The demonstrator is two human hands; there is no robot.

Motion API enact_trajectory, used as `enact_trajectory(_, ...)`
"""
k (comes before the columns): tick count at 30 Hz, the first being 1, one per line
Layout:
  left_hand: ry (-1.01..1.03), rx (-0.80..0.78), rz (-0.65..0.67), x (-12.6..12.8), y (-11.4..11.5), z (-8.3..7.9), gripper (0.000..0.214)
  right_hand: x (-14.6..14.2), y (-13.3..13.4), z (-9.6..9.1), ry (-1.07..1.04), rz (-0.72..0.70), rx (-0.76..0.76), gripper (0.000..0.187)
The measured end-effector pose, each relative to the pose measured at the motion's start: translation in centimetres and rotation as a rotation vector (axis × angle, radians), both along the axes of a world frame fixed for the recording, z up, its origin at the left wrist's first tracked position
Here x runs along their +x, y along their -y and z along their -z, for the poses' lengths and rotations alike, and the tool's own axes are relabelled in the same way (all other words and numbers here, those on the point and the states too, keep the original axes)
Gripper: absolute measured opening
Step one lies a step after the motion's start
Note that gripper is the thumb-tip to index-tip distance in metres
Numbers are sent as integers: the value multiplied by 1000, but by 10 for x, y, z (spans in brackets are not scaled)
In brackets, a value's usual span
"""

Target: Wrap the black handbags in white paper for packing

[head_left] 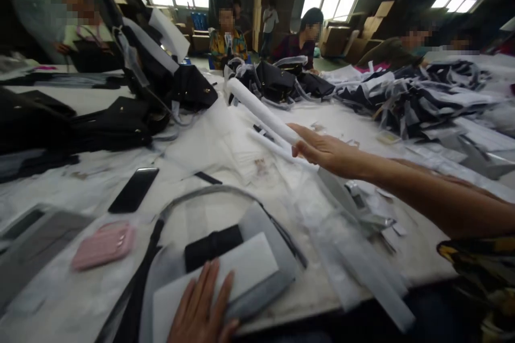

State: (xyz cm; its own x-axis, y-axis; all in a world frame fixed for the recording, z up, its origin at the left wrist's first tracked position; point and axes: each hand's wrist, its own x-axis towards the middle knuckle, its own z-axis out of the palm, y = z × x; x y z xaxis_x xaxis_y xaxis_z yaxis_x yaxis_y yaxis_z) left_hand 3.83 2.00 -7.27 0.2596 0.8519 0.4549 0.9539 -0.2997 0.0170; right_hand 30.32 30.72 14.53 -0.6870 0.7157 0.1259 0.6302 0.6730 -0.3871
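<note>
Left grip [204,305] flat on rectangular pad [249,260] (fingers apart), right grip [325,151] clasping white roll [259,109]

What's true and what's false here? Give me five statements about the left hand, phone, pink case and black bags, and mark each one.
1. The left hand rests on the white pad. True.
2. The phone stands upright. False: it lies flat.
3. The pink case is nearer the camera than the phone. True.
4. The pink case is to the right of the left hand. False: it is to the left.
5. Black bags lie beyond the phone. True.
</note>
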Motion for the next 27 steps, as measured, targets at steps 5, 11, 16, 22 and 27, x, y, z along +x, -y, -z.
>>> enact_trajectory(5, -49, -132, 29, -3, 14, -15, 81, 4, 117, 11, -160, -77, -50, 37)
enact_trajectory(11, -41, -443, 107, -12, -2, -39, 79, 20, 217, 66, -162, -129, 165, 22)
enact_trajectory(16, -49, -612, 141, -18, -12, -62, 74, 3, 276, 130, -172, -3, 512, 23)
enact_trajectory(22, -65, -685, 214, -31, -29, -85, 62, -52, 277, 200, -283, 95, 705, 21)
enact_trajectory(27, -57, -661, 233, -32, -25, -87, 81, -89, 259, 229, -483, 191, 722, 22)
